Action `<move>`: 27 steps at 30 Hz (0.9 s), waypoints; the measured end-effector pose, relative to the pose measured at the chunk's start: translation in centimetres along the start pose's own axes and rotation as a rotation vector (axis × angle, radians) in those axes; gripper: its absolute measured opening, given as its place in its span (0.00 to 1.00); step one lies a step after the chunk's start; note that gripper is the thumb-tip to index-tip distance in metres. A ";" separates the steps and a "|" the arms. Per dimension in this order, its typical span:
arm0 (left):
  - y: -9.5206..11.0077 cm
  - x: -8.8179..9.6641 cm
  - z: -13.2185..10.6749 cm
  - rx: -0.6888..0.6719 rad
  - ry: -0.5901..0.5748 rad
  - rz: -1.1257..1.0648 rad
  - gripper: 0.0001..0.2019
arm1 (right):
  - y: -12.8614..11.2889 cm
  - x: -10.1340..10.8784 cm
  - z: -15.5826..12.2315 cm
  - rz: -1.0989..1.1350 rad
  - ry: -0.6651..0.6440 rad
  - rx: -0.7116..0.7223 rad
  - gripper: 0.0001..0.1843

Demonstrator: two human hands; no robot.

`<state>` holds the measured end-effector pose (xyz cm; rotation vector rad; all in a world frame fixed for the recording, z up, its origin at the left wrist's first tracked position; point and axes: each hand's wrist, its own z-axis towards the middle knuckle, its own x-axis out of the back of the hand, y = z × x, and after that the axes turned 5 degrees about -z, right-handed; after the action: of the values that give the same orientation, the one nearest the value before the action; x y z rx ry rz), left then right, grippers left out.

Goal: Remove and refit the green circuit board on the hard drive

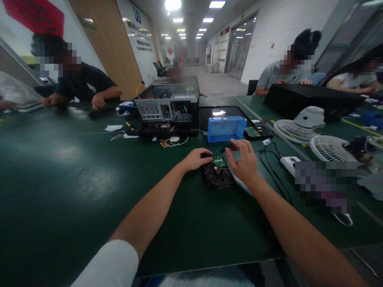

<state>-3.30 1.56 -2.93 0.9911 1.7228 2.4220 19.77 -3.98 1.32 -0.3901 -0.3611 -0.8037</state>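
Observation:
A hard drive (220, 179) lies on the green table in front of me, its small green circuit board (219, 161) facing up. My left hand (197, 159) grips the drive at its far left corner, thumb over the board's edge. Just beyond the drive's right side, my right hand (243, 159) is raised with curled fingers. A small dark object (226, 148) shows at those fingertips, too unclear to name. Behind the hands stands a blue plastic bin (226, 129) tipped on its side. To its right lies another drive with a green board (257, 132).
An opened computer case (167, 109) stands beyond my left hand, with a dark flat panel (221, 113) beside it. White fans (296, 129) and a power strip (290, 164) with black cable lie right. Co-workers sit across the table; a black case (308, 99) is far right.

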 end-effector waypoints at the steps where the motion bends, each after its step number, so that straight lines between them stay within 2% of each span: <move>1: -0.1 0.0 0.0 0.001 0.001 -0.002 0.18 | 0.0 0.0 0.0 0.004 -0.001 0.001 0.19; 12: 0.3 0.2 -0.1 0.007 -0.010 -0.002 0.18 | 0.2 -0.6 -0.5 -0.019 0.080 -0.035 0.19; 20: 0.1 0.0 0.0 0.011 -0.006 -0.014 0.19 | 0.4 -1.1 -0.7 0.050 0.067 -0.031 0.20; 27: 0.2 0.1 0.0 0.024 -0.008 0.003 0.18 | 0.2 -0.8 -0.6 -0.075 0.079 -0.041 0.16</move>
<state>-3.30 1.48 -2.74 1.0056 1.7533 2.4014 19.55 -3.62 0.37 -0.3839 -0.2874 -0.8987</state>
